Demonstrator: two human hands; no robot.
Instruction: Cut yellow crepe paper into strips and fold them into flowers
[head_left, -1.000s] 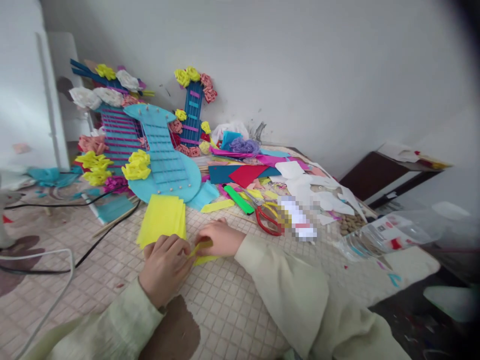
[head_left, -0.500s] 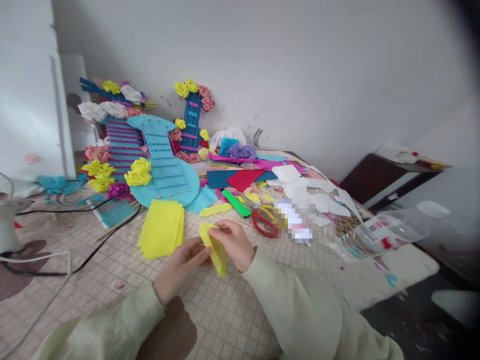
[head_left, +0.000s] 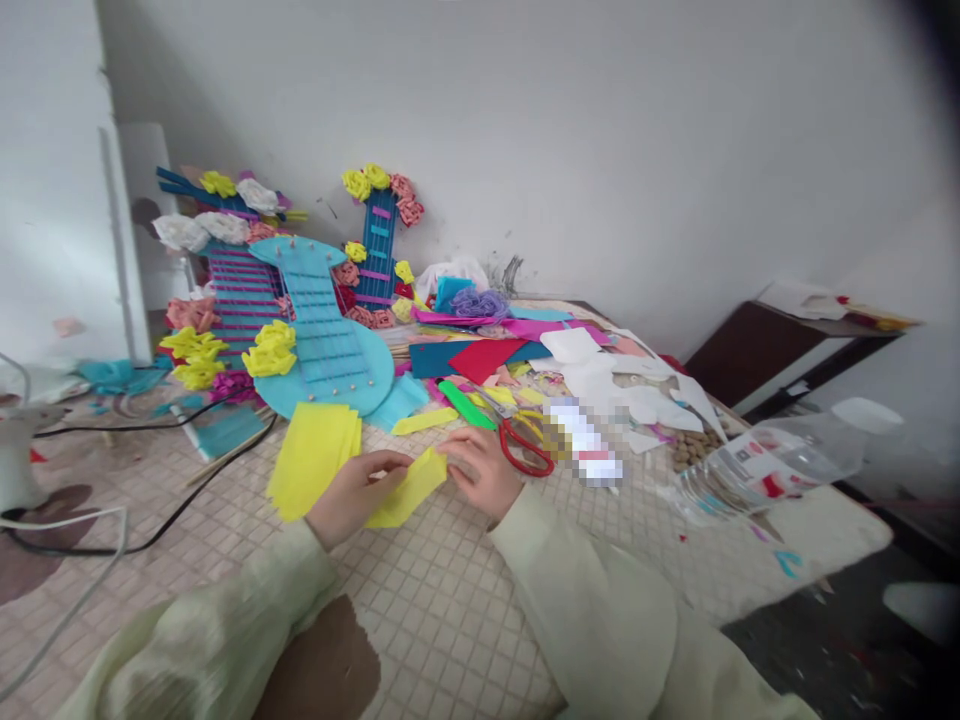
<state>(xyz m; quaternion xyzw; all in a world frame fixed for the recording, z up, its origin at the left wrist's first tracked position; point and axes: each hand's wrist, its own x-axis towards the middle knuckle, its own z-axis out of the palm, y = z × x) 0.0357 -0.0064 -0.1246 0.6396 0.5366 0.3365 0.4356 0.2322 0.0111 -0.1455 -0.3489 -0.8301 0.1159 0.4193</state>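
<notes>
A piece of yellow crepe paper [head_left: 411,494] slants above the tabletop, its upper right corner folded over. My left hand [head_left: 358,496] is closed on its left part, thumb on top. At the folded corner, the fingertips of my right hand [head_left: 486,472] pinch the paper's edge. A stack of yellow paper sheets [head_left: 311,455] lies just beyond my left hand. Past my right hand are a folded yellow strip [head_left: 424,421], a green-handled cutter [head_left: 466,404] and red-handled scissors [head_left: 526,450].
Blue guitar-shaped boards [head_left: 326,335] with paper flowers stand at the back left. Coloured paper and white scraps [head_left: 600,375] cover the back right. A plastic bottle [head_left: 780,460] lies at the right, a glue gun [head_left: 22,450] stands far left, and a black cable [head_left: 202,490] crosses the left side.
The yellow paper has turned from steep to slanting, showing more of its flat face. My left hand now lies over its left part; my right hand has moved slightly right to its corner.
</notes>
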